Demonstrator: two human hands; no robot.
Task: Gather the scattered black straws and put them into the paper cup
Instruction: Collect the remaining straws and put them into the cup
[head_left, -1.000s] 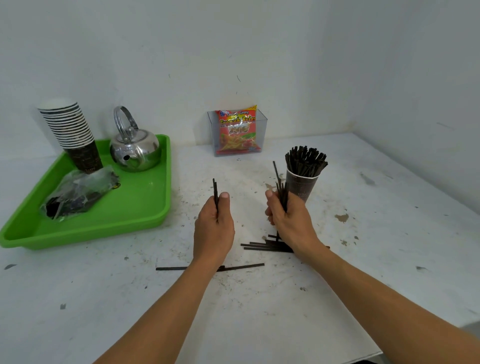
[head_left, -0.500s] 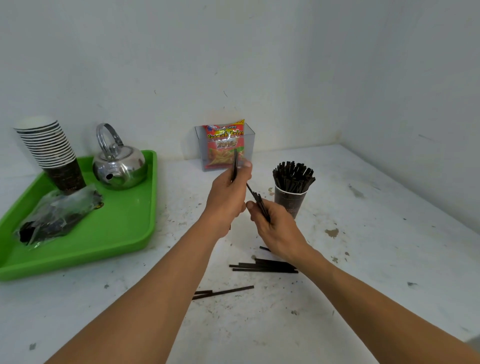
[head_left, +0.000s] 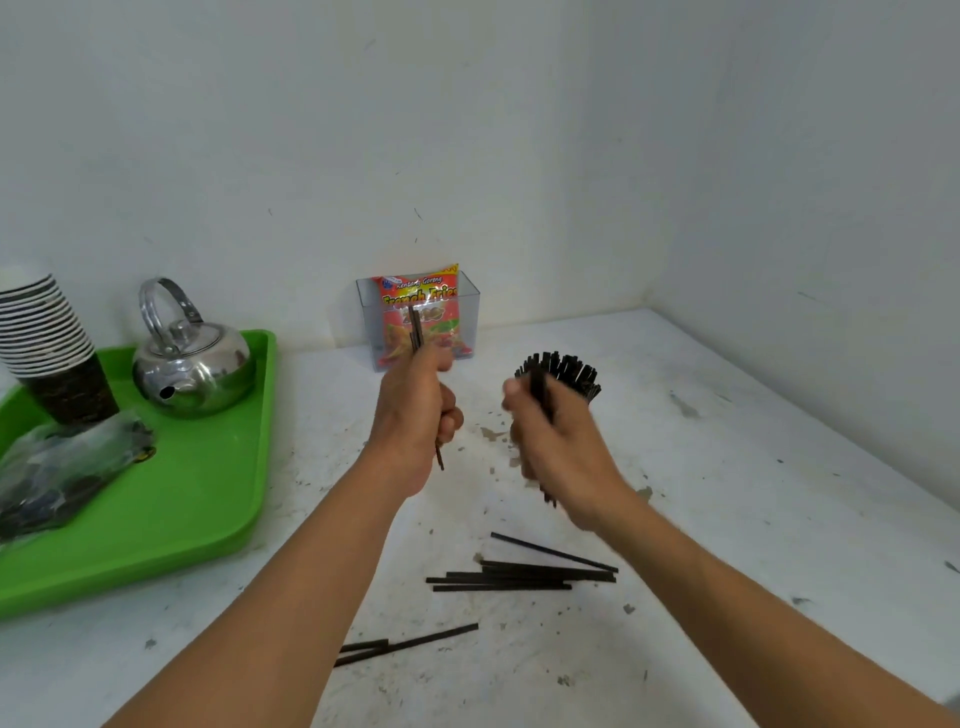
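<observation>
My left hand (head_left: 415, 415) is closed around a few black straws (head_left: 415, 327) held upright above the table. My right hand (head_left: 550, 441), blurred, grips its own bunch of black straws (head_left: 540, 387) just in front of the paper cup, whose body it hides; only the cup's standing straw tops (head_left: 569, 366) show behind it. Several loose black straws (head_left: 524, 574) lie in a pile on the white table near my right forearm. Two more loose straws (head_left: 410, 644) lie nearer to me, partly under my left forearm.
A green tray (head_left: 208, 499) at the left holds a steel kettle (head_left: 192, 364), a stack of paper cups (head_left: 47, 343) and a plastic bag (head_left: 62, 473). A clear box with a snack packet (head_left: 421, 317) stands against the back wall. Walls close the back and right.
Both hands have risen from the table with their straws. They came close together half a second ago and now sit apart, the right one moved toward the cup. The head tilted upward.
</observation>
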